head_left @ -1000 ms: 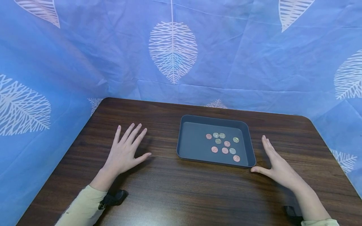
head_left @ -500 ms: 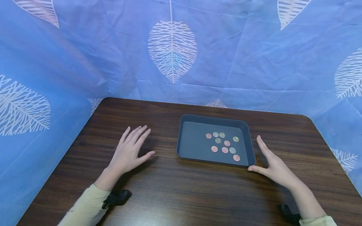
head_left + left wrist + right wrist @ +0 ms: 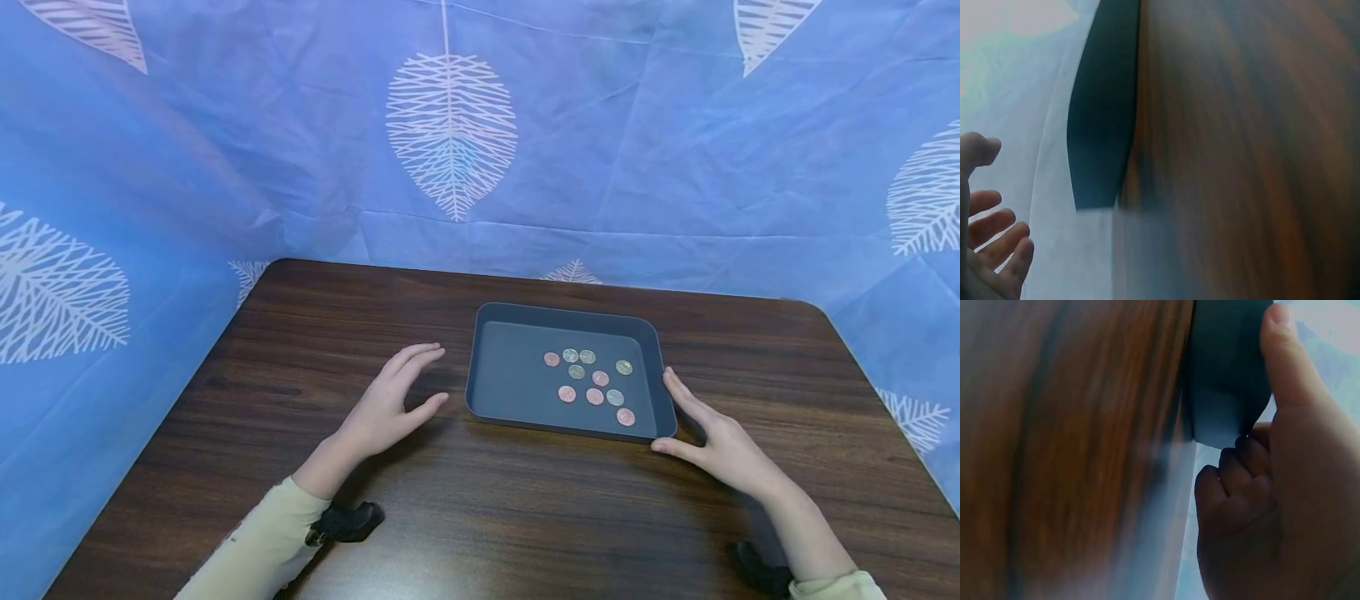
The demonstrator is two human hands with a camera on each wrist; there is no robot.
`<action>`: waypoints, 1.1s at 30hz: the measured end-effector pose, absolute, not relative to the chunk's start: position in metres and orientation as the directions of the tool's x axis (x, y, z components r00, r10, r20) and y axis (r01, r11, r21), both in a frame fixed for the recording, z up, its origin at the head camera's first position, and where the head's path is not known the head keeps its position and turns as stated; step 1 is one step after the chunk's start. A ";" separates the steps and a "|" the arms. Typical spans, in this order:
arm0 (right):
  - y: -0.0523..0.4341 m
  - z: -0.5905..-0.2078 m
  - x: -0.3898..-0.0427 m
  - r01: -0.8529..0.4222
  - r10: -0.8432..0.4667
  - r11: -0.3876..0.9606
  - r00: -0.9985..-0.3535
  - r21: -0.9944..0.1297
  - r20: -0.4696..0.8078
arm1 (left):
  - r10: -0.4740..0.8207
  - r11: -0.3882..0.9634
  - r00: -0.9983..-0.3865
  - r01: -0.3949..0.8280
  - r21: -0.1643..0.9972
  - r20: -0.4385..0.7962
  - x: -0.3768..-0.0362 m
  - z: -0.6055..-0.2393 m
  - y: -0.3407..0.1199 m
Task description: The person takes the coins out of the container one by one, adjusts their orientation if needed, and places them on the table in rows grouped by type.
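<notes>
1. Right hand (image 3: 723, 446) lies against the right side of the dark grey tray (image 3: 480, 392): its fingers run straight along the tray's right wall and the thumb tip meets the near right corner. That grip is flat and relaxed, nothing pinched; the right wrist view shows the thumb (image 3: 1285, 356) on the tray's outer wall.
2. Left hand (image 3: 390, 400) is just left of the tray, fingers loosely bent and pointing at its left wall, with a narrow gap of desk (image 3: 315, 333) between. This grip is wide and holds nothing; in the left wrist view the fingers (image 3: 997, 231) are apart from the tray wall.
3. Change: a second ago both hands lay spread on the desk well apart from the tray. Since then the left hand has slid right toward the tray and the right hand has closed in to touch it. The tray has hardly shifted.
4. Judged from this, the hands are bracketing the tray from both sides, and contact is made on the right only.
5. Count: one tray, sitting right of the desk's middle; ten coins (image 3: 594, 397) lie in the tray's right half, a mix of copper and silver-grey.
6. Blue cloth with white leaf prints (image 3: 450, 133) hangs behind and beside the tray.
</notes>
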State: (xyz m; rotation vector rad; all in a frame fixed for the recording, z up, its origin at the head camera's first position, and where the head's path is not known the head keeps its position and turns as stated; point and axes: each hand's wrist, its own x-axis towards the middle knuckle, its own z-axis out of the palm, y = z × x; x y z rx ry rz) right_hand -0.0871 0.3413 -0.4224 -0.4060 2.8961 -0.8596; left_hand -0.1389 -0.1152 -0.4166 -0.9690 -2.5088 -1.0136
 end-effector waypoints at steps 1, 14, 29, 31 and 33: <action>0.341 -0.423 -0.087 -0.225 -0.277 0.806 -0.961 -0.547 -0.013 | 0.488 0.504 -0.736 0.676 0.537 0.468 -0.139 -0.416 -0.109; 0.338 -0.425 -0.089 -0.217 -0.262 0.806 -0.965 -0.551 -0.003 | 0.436 0.236 -0.779 0.582 0.778 0.450 -0.166 -0.410 -0.031; 0.341 -0.427 -0.088 -0.205 -0.253 0.814 -0.967 -0.544 -0.014 | 0.475 0.250 -0.835 0.431 0.867 0.279 -0.209 -0.405 0.030; 0.342 -0.428 -0.087 -0.205 -0.252 0.814 -0.968 -0.543 -0.013 | 0.472 0.236 -0.850 0.378 0.895 0.235 -0.213 -0.406 0.035; 0.341 -0.428 -0.087 -0.207 -0.253 0.815 -0.967 -0.542 -0.011 | 0.468 0.222 -0.861 0.331 0.917 0.198 -0.217 -0.408 0.039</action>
